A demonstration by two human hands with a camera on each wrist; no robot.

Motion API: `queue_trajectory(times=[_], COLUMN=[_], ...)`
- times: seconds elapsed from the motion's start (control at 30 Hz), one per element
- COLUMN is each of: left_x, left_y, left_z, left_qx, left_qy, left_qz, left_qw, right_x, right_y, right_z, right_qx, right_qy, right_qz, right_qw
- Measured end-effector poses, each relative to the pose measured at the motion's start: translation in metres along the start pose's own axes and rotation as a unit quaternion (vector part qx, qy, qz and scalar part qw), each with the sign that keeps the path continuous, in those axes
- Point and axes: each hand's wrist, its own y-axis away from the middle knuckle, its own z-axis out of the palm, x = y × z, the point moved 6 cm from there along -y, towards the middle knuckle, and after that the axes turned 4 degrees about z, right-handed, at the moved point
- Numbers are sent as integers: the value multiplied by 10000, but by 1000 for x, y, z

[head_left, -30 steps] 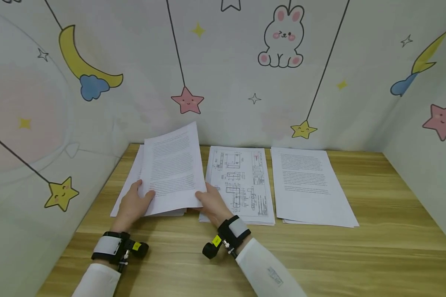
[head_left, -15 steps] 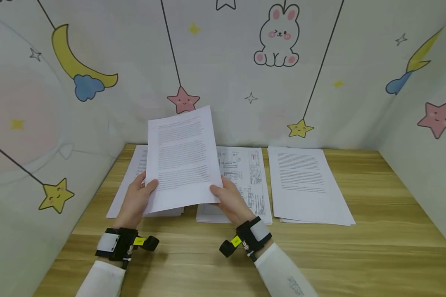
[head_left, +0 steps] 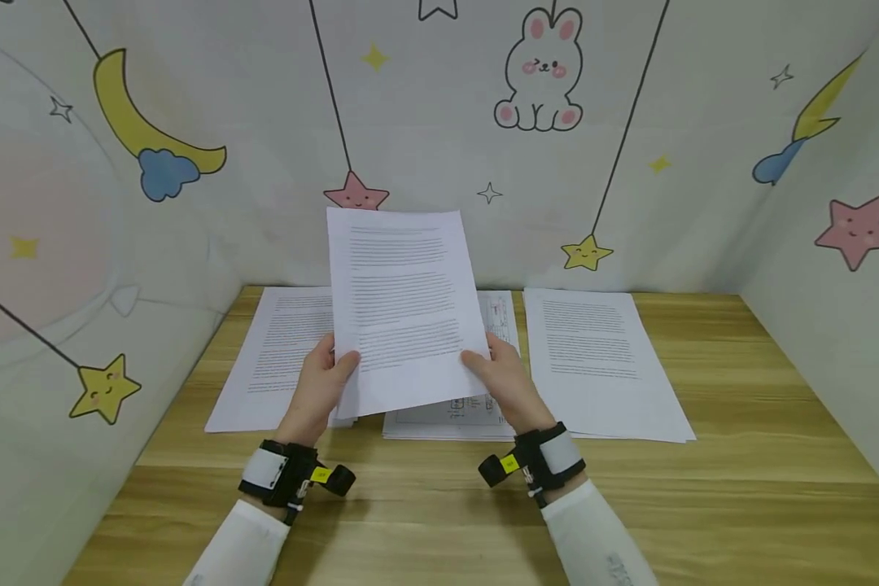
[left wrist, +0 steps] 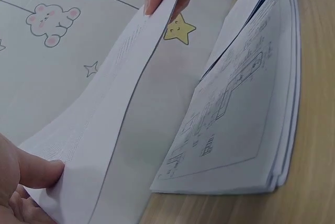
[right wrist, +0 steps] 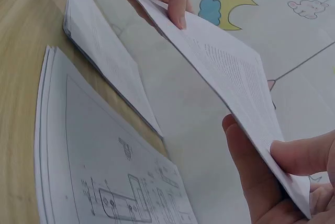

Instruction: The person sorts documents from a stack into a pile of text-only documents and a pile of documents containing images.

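Both hands hold up a printed sheet of paper, raised and tilted above the table; whether it is one sheet or a few I cannot tell. My left hand pinches its left edge, thumb on the printed face. On the opposite edge, my right hand grips with the thumb in front and fingers behind, as the right wrist view shows. Beneath lies a stack of technical drawings, mostly hidden by the raised paper in the head view. A pile of text pages lies to the left, partly covered by the paper.
Another pile of text pages lies on the right, its lower sheets slightly askew. The wooden table meets a cartoon-printed backdrop behind the papers. Side walls of the same print flank the table.
The paper has risen off the left pile and moved right, now in front of the drawings. Both hands moved right with it, keeping their grip. More of the left pile shows.
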Motion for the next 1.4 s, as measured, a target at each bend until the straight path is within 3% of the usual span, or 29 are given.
queue_trajectory(times=[0.3, 0.67, 1.0, 1.4], left_x=[6, 3, 7, 7], left_y=[-12, -21, -24, -28], left_z=[46, 82, 110, 150], left_qx=[44, 3, -240, -866], left_qy=[11, -198, -149, -257], left_qz=[208, 193, 162, 223], left_qw=[9998, 9996, 9995, 9957], right_x=[4, 4, 7, 10], right_y=[5, 9, 11, 20], right_z=[-45, -80, -109, -146], right_qx=[829, 1450, 1679, 1875], right_qy=[388, 1032, 1173, 1368], right_qz=[313, 537, 671, 777], right_qw=[9953, 9826, 9765, 9696])
